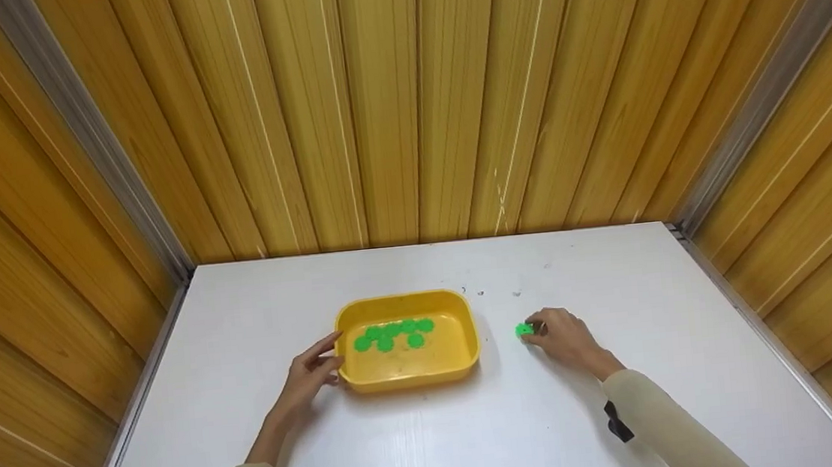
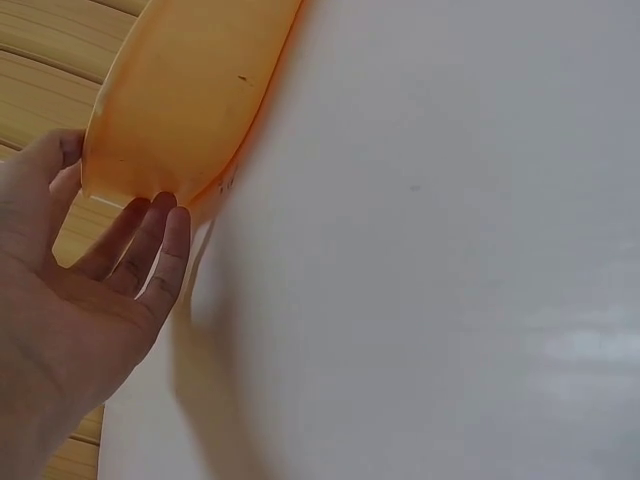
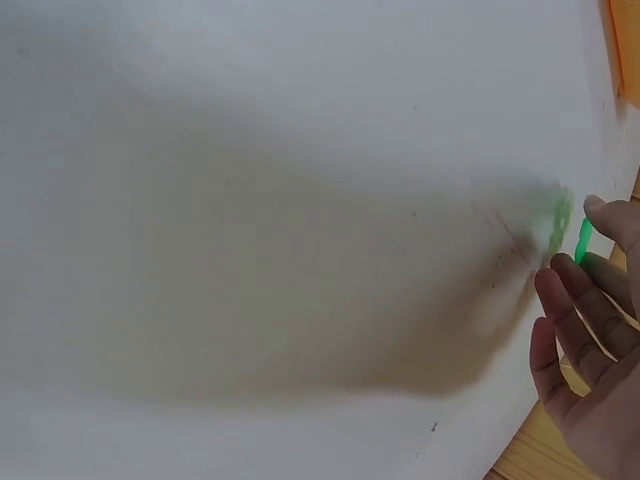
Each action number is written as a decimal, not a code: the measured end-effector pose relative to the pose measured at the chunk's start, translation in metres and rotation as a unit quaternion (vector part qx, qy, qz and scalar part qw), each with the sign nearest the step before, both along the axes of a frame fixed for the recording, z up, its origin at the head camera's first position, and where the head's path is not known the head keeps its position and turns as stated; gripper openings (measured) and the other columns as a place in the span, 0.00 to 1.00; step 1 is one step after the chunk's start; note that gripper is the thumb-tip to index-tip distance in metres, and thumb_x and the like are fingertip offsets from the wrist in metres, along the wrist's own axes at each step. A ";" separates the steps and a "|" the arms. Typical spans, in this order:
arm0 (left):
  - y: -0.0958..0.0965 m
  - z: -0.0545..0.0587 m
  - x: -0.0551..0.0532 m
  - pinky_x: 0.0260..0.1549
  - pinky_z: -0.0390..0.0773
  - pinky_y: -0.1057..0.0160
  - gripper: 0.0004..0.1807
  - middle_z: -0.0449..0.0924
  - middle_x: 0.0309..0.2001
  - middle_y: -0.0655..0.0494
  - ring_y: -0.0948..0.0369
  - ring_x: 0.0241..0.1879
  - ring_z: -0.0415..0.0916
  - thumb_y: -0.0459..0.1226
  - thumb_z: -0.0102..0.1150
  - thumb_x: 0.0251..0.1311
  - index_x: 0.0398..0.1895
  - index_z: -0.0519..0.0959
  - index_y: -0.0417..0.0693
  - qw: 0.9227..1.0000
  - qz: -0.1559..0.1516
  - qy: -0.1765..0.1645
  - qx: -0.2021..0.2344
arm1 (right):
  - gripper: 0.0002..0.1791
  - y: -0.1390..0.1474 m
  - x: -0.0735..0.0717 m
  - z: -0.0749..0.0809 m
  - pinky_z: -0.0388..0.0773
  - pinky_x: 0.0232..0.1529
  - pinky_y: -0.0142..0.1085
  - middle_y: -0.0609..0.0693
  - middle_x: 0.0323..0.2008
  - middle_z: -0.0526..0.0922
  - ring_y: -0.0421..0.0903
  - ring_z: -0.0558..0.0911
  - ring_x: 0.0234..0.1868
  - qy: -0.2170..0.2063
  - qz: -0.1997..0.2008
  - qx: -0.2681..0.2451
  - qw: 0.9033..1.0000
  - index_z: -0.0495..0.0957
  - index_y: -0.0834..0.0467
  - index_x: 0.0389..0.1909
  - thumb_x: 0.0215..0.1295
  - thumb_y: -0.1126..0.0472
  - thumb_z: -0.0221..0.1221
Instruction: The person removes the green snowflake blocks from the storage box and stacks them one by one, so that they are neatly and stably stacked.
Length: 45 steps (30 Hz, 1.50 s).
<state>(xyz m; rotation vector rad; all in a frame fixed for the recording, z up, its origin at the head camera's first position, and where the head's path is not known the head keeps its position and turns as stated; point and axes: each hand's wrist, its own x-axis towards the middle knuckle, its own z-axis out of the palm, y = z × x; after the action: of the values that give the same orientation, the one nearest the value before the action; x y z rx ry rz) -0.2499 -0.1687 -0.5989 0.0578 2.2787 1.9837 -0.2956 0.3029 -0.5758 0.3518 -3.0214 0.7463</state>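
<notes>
A yellow plastic tray (image 1: 410, 381) with rounded corners stands on the white table. Inside it lie several small green notched discs (image 1: 415, 340), mostly toward the back. My left hand (image 1: 311, 372) holds the tray's left end, the fingers bent against its rim and outer wall; the left wrist view shows the fingertips (image 2: 175, 225) at that wall. Right of the tray, my right hand (image 1: 563, 337) pinches one green notched disc (image 1: 523, 330) between thumb and fingers. The right wrist view shows this disc (image 3: 584, 240) edge-on, close above the tabletop.
The white table (image 1: 434, 442) reaches back to a wood-patterned panel wall (image 1: 383, 116), with similar panels on both sides. Small dark marks (image 1: 480, 293) spot the tabletop behind and right of the tray. Grey metal posts (image 1: 87, 127) stand at the corners.
</notes>
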 end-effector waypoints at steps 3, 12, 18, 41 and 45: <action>0.000 -0.001 0.002 0.42 0.88 0.62 0.28 0.72 0.68 0.39 0.56 0.50 0.80 0.35 0.58 0.71 0.73 0.70 0.48 1.000 -0.005 0.003 0.000 | 0.15 -0.002 0.000 -0.003 0.83 0.40 0.41 0.50 0.35 0.86 0.43 0.82 0.36 0.001 -0.017 -0.001 1.000 0.87 0.63 0.46 0.63 0.58 0.71; -0.008 -0.003 0.009 0.43 0.89 0.59 0.28 0.70 0.69 0.38 0.50 0.53 0.81 0.36 0.59 0.71 0.74 0.69 0.47 1.000 -0.005 -0.002 0.024 | 0.15 -0.011 -0.001 -0.008 0.84 0.39 0.42 0.51 0.35 0.85 0.45 0.82 0.36 0.022 -0.008 0.017 1.000 0.87 0.64 0.42 0.61 0.57 0.72; -0.004 -0.004 0.006 0.43 0.89 0.59 0.28 0.69 0.69 0.38 0.53 0.52 0.81 0.35 0.58 0.72 0.74 0.69 0.47 1.000 -0.010 -0.001 0.026 | 0.15 -0.007 0.001 -0.008 0.84 0.39 0.45 0.51 0.36 0.84 0.46 0.82 0.37 0.030 -0.015 0.033 0.999 0.87 0.64 0.43 0.62 0.56 0.71; -0.005 -0.002 0.006 0.46 0.88 0.59 0.30 0.68 0.69 0.36 0.56 0.52 0.80 0.38 0.58 0.73 0.75 0.67 0.44 0.999 -0.040 0.020 0.008 | 0.20 -0.004 -0.011 0.011 0.82 0.40 0.46 0.53 0.37 0.85 0.46 0.80 0.36 0.005 -0.015 0.048 0.999 0.87 0.63 0.47 0.62 0.52 0.72; -0.003 -0.001 0.002 0.46 0.88 0.61 0.31 0.64 0.73 0.39 0.54 0.55 0.79 0.39 0.58 0.73 0.77 0.65 0.47 0.999 -0.045 0.009 0.007 | 0.19 -0.014 -0.018 0.028 0.84 0.40 0.46 0.55 0.38 0.87 0.47 0.82 0.37 0.013 0.008 0.046 0.999 0.86 0.63 0.49 0.63 0.55 0.71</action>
<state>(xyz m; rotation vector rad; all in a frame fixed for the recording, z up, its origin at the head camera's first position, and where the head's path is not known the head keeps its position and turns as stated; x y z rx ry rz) -0.2478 -0.1718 -0.5999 0.1761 2.2314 1.9630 -0.3136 0.2892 -0.5475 0.3850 -3.0379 0.6003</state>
